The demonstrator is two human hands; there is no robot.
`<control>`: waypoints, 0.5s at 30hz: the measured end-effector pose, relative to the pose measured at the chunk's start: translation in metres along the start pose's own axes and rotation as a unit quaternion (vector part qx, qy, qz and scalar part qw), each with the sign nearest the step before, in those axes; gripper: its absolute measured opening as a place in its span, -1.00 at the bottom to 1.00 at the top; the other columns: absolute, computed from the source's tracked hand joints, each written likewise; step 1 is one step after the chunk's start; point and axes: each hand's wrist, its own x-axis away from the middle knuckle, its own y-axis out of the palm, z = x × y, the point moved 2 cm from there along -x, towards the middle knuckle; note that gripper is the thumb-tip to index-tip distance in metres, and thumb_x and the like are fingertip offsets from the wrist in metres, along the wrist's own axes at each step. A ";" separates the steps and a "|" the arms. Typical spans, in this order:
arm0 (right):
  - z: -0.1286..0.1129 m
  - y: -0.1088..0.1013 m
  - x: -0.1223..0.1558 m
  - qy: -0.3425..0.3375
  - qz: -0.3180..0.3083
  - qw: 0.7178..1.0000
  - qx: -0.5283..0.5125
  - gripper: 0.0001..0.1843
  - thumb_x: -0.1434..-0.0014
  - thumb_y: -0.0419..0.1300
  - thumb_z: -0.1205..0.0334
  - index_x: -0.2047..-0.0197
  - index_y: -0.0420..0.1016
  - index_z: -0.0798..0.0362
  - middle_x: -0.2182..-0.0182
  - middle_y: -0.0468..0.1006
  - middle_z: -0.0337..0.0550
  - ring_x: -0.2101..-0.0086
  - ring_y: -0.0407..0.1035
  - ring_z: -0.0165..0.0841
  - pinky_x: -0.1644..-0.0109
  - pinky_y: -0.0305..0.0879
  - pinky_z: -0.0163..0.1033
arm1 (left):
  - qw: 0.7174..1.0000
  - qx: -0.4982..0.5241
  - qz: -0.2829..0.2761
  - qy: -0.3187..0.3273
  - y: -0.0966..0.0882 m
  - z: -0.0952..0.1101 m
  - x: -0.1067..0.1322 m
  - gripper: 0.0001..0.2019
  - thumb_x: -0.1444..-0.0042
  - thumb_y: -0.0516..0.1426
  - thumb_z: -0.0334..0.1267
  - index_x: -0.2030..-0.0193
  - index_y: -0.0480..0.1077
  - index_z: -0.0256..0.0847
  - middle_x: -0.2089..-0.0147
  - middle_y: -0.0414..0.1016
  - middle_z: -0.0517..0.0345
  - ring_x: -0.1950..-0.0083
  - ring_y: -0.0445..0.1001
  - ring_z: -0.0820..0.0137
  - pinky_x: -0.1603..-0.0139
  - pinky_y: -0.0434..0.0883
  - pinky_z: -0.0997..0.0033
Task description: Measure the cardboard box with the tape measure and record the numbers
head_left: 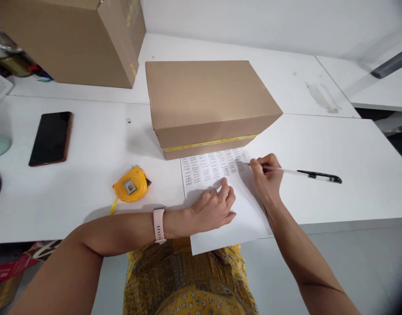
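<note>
My right hand point(265, 178) pinches a pen point(288, 171) with a clear barrel and black cap. Its tip is near the written lines on a white sheet of paper point(233, 232). Rows of small handwriting fill the sheet's upper part, while the lower part is blank and hangs over the table's front edge. Resting on the paper, my left hand point(215, 205) has its fingers partly bent and apart, with nothing held. Just beyond the sheet, a closed cardboard box point(214, 96) with yellow tape appears to cover the paper's top edge.
A yellow tape measure point(131, 186) lies left of the paper, beside my left forearm. Farther left is a black-screened phone point(51, 138). Another large cardboard box point(69, 43) stands at the back left. The white table point(328, 170) extends right, with its front edge below my forearms.
</note>
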 end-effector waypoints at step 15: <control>0.037 -0.035 -0.025 -0.044 0.008 0.921 0.386 -0.35 -0.08 -0.05 0.55 -0.16 0.53 -0.01 0.14 0.49 0.06 0.10 0.28 -0.08 0.10 0.21 -0.02 | 0.995 0.018 0.095 -0.037 -0.032 -0.013 0.026 -0.67 -0.35 0.13 -0.16 -0.15 0.42 -0.28 -0.14 0.54 -0.15 0.09 0.59 0.21 0.24 0.52 0.30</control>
